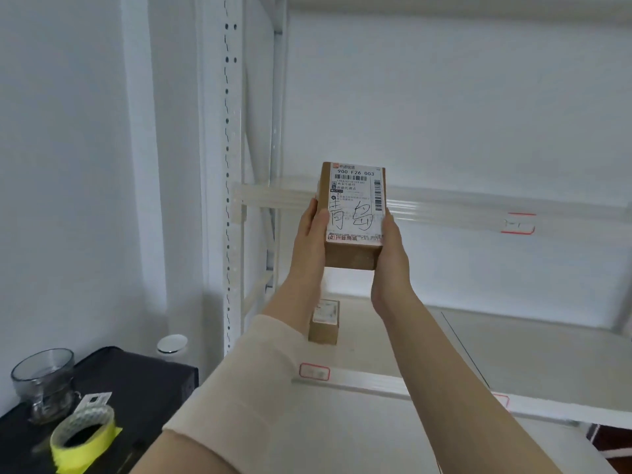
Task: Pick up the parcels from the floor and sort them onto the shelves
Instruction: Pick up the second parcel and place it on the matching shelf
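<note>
Fingers (319, 218) of both hands clamped on long sides of brown parcel (354, 217), label kept facing up, presumably for reading. Raised in air at upper shelf (478, 208) edge, above second parcel (324, 321) on lower shelf (444, 336).

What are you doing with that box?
A person is holding a small brown parcel up in both hands, left hand and right hand on its sides, in front of a white shelf rack. Its label faces the camera. Another small parcel already sits on the lower shelf.
</note>
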A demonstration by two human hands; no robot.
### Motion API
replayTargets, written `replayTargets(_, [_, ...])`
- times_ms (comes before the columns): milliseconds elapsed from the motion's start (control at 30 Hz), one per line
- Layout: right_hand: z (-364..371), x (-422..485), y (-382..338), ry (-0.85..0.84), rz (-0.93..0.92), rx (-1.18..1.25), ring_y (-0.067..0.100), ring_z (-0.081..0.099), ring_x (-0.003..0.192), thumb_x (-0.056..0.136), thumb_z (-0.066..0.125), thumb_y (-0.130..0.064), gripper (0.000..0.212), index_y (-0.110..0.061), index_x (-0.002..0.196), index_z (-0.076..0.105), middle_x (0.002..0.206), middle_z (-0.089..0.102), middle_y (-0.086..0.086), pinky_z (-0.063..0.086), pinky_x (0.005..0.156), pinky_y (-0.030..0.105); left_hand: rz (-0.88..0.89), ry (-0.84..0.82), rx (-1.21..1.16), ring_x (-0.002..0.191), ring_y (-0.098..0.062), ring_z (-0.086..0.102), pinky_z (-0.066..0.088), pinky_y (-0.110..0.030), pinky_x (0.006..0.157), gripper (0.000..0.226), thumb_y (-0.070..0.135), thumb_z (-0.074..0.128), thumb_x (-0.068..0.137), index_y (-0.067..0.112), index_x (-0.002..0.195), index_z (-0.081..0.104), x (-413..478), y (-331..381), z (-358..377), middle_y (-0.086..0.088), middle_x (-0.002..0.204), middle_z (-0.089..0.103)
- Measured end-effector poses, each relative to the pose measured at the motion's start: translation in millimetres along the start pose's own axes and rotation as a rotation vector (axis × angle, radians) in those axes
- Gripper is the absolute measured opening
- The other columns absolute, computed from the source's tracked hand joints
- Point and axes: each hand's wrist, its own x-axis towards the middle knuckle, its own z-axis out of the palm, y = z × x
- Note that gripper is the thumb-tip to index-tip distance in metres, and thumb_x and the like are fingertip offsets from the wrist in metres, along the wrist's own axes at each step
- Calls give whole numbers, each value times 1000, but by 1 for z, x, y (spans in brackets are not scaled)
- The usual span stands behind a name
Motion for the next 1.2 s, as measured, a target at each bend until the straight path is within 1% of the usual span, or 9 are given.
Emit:
replayTargets(100, [5, 34, 2, -24, -29, -10, 14, 55, 127, 97, 38, -46, 51, -26, 144, 45, 137, 59, -2, 41, 108, 31, 40, -2, -1, 126, -19, 54, 41, -37, 109, 51, 35, 39, 98, 27, 148, 34, 31, -2, 4, -3, 139, 57])
replayTargets(267, [7, 100, -7, -44, -85, -4, 13, 52, 130, 97, 37, -47, 52, -27, 145, 42, 142, 55, -4, 38, 112, 35, 83, -31, 8, 126, -21, 55, 40, -39, 110, 51, 35, 38, 99, 25, 148, 34, 88, 1, 24, -2, 138, 58])
replayTargets(400, [18, 151, -22, -59, -90, -54, 14, 53, 128, 98, 35, -45, 50, -26, 145, 42, 142, 55, -4, 47, 80, 17, 121, -5, 18, 122, -23, 59, 43, -45, 108, 54, 42, 43, 93, 27, 146, 38, 142, 8, 34, -1, 134, 61])
replayTargets(500, [30, 182, -24, -67, -63, -109, 17, 57, 121, 99, 31, -44, 49, -26, 144, 42, 138, 57, -2, 43, 63, 18, 99, 6, 36, 118, -25, 63, 47, -48, 104, 68, 52, 47, 80, 30, 144, 41, 175, 7, 32, 0, 131, 65])
replayTargets(700, [44, 247, -13, -21, -97, -324, 24, 57, 120, 98, 22, -47, 54, -23, 138, 48, 134, 59, 4, 46, 102, 40, 13, -31, 229, 118, -25, 62, 47, -46, 104, 82, 64, 42, 70, 28, 143, 43, 235, 8, 28, -1, 131, 64])
replayTargets(867, [48, 273, 2, -49, -49, -567, 25, 60, 115, 86, 16, -70, 79, -19, 132, 54, 128, 63, 6, 46, 101, 41, -41, -110, 310, 112, -25, 64, 53, -42, 96, 56, 55, 38, 93, 23, 138, 47, 267, -5, 16, -4, 128, 64])
replayTargets(1000, [43, 277, 10, -105, -53, -673, 24, 61, 113, 56, 22, -89, 107, -18, 128, 56, 122, 65, 5, 46, 104, 44, -63, -177, 362, 112, -23, 64, 53, -42, 97, 70, 67, 42, 83, 27, 141, 42, 278, -17, 7, -1, 133, 61])
replayTargets(1067, [40, 281, 8, -133, -27, -698, 22, 62, 112, 62, 30, -87, 98, -18, 125, 58, 119, 67, 3, 46, 103, 40, -65, -195, 381, 111, -19, 63, 53, -35, 95, 73, 66, 48, 83, 26, 143, 37, 282, -20, -1, 1, 135, 58])
replayTargets(1200, [28, 282, 5, -239, -9, -657, 12, 65, 97, 87, 47, -59, 44, -21, 105, 62, 104, 69, -3, 49, 83, 22, -4, -229, 518, 108, -2, 58, 48, -10, 81, 81, 56, 63, 79, 20, 145, 36, 290, -26, -18, 8, 139, 50])
